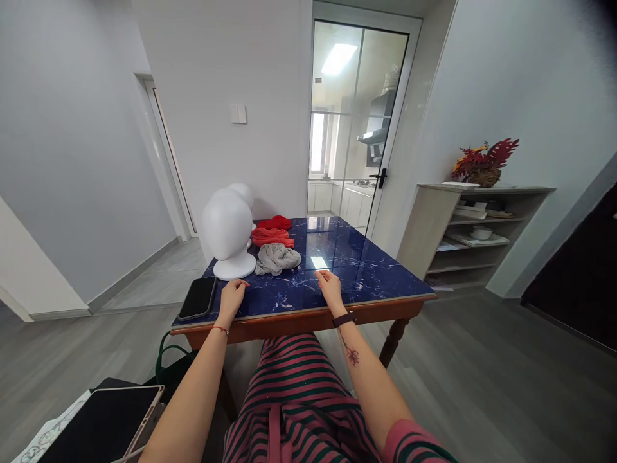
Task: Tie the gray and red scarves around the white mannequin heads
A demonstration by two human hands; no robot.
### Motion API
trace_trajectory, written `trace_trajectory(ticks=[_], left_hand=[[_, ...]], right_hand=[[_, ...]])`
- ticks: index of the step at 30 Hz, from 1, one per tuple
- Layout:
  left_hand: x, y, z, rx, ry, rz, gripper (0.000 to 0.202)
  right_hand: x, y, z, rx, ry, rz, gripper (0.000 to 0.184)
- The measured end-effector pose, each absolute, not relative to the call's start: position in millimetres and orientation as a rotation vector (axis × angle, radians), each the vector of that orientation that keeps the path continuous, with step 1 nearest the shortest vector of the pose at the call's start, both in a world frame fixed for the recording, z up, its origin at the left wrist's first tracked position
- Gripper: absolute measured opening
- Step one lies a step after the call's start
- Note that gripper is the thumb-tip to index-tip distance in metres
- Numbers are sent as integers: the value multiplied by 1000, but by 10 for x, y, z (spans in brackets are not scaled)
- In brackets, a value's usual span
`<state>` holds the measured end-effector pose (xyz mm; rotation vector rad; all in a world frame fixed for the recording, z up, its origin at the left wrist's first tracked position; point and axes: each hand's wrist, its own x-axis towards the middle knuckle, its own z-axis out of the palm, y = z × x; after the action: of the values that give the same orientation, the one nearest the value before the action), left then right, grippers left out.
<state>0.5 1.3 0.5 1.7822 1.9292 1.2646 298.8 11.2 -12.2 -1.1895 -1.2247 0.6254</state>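
Observation:
Both my hands rest on a blue marbled table top (366,270). My left hand (232,297) lies palm down with its fingers loosely curled, just in front of the base of a white foam mannequin head (227,233). My right hand (330,287) lies near the middle of the front edge, fingers loosely bent and holding nothing. A second white head (242,193) stands behind the first. A crumpled grey cloth (276,258) lies between my hands and further back, with an orange cloth (272,236) and a red cloth (275,222) behind it.
A black phone (198,298) lies at the table's left front corner. A dark tablet (103,424) rests at lower left beside a green bag handle (166,352). An open shelf unit (475,235) stands right; a glass door (359,128) is behind the table.

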Motion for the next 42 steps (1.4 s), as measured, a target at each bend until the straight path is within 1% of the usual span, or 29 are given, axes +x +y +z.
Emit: trace_trajectory(ticks=[8, 28, 37, 40, 42], left_hand=[[-43, 69, -62, 1741, 1908, 1287, 35], [-28, 63, -58, 1725, 1901, 1282, 30], [-26, 0, -10, 1707, 1856, 1290, 32], [-63, 21, -55, 1644, 1802, 1320, 31], [-97, 76, -97, 1501, 1727, 1377, 37]], right_hand=[[3000, 134, -147, -1187, -1230, 626, 45], [2990, 116, -145, -1201, -1236, 661, 43], [3001, 92, -150, -1186, -1327, 752, 35], [3008, 142, -176, -1181, -1403, 862, 31], [3011, 241, -166, -1184, -1479, 946, 29]])
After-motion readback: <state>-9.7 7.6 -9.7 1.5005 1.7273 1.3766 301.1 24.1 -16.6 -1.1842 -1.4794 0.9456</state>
